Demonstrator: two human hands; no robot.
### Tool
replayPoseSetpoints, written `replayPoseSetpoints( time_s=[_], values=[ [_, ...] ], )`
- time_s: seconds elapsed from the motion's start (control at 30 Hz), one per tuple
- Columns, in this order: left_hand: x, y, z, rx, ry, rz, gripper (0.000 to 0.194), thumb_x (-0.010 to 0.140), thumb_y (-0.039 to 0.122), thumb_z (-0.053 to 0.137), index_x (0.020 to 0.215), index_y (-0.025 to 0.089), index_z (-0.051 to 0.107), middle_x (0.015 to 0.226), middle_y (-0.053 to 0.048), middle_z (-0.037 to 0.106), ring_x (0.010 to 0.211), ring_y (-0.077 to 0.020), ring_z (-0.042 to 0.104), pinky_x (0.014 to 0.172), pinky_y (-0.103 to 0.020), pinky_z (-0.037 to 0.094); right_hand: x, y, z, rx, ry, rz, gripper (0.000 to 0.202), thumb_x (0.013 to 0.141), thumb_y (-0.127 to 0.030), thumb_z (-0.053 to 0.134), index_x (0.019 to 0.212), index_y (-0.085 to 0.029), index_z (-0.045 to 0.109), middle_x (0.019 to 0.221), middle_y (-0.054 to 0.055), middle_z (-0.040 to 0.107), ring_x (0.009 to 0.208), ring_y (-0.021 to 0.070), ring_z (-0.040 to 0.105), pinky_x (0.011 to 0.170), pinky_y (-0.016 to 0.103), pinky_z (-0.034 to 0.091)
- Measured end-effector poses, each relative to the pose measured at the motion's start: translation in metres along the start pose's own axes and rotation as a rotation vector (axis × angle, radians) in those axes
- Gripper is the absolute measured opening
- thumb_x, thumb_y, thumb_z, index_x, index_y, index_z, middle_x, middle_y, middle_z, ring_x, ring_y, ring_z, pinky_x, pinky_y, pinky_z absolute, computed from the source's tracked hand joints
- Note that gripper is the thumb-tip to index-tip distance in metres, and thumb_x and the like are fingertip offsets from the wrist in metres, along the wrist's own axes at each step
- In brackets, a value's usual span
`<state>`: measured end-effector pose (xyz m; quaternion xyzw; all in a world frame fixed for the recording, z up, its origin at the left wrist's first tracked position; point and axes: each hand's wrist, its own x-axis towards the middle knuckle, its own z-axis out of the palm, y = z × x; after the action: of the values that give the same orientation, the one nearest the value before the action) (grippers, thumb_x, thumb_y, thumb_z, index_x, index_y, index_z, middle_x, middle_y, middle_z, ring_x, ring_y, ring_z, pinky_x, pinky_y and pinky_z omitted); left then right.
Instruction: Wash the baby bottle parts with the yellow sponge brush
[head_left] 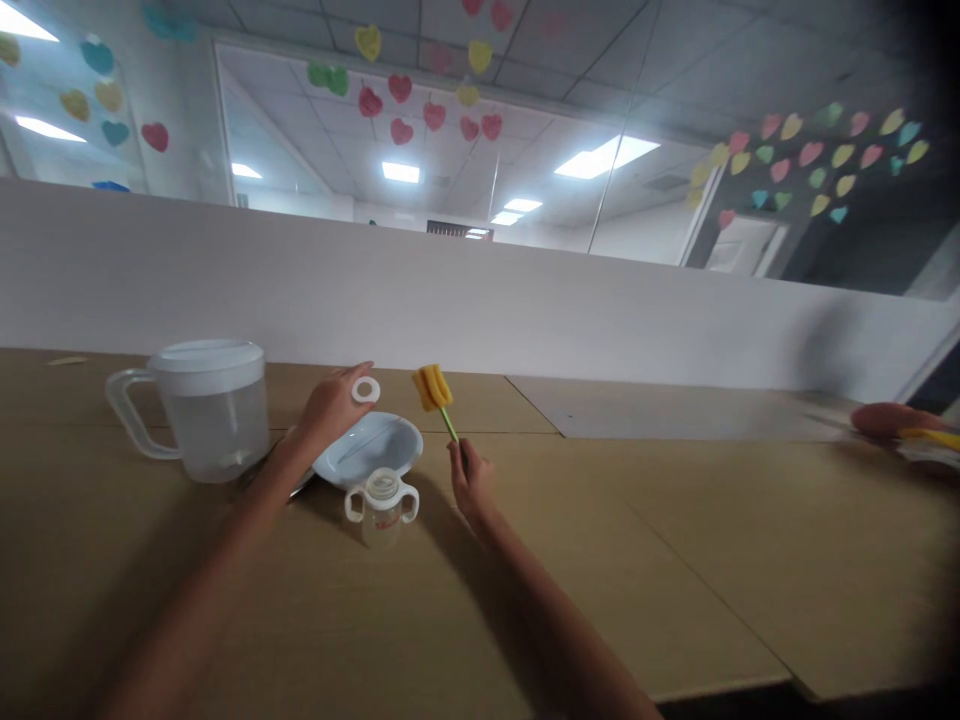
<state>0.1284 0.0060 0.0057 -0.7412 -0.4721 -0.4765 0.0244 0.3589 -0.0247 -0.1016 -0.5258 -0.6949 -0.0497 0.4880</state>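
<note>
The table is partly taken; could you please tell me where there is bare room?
A wide bare patch of table lies right of the right hand, bordered behind by the grey section. It is crowded around the left hand, where pitcher, bowl and bottle stand close together.

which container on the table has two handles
The small clear bottle in front of the pale bowl: a white handle juts from each side, whereas the lidded pitcher shows just one and the bowl none.
</note>
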Motion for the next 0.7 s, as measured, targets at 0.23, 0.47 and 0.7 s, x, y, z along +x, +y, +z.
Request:
replayPoseSetpoints(
  time_s=[0.23, 0.47, 0.7],
  values=[
    [-0.004, 0.016, 0.007, 0.082, -0.169, 0.084, 0.072, 0.066, 0.020, 0.067, 0.134, 0.020, 0.041, 0.109, -0.008, 0.066, 0.098, -0.0216, 0.062, 0.085, -0.031, 0.047, -0.001, -0.005, 0.007, -0.047, -0.046, -0.057, 0.047, 0.093, -0.045, 0.023, 0.073, -0.018, 0.055, 0.050, 0.000, 0.047, 0.043, 0.0108, 0.036, 0.046, 0.024, 0.019],
    [0.004, -0.032, -0.036, 0.406, -0.413, -0.183, 0.041, 0.073, 0.029, 0.059, 0.113, 0.019, 0.061, 0.116, -0.011, 0.064, 0.107, -0.0245, 0.059, 0.089, -0.031, 0.043, 0.010, 0.008, -0.001, -0.009, 0.117, 0.090, 0.051, 0.093, -0.050, 0.021, 0.069, -0.018, 0.052, 0.053, 0.000, 0.046, 0.045, 0.0107, 0.036, 0.046, 0.024, 0.020],
    [-0.008, -0.103, -0.047, 0.474, -0.547, -0.482, 0.016, 0.049, 0.020, 0.075, 0.058, 0.012, 0.064, 0.065, -0.013, 0.068, 0.074, -0.0325, 0.065, 0.065, -0.038, 0.049, -0.005, -0.001, 0.008, -0.053, 0.034, -0.063, 0.048, 0.095, -0.045, 0.024, 0.076, -0.016, 0.058, 0.051, 0.001, 0.050, 0.043, 0.0112, 0.041, 0.047, 0.024, 0.023]
  ],
)
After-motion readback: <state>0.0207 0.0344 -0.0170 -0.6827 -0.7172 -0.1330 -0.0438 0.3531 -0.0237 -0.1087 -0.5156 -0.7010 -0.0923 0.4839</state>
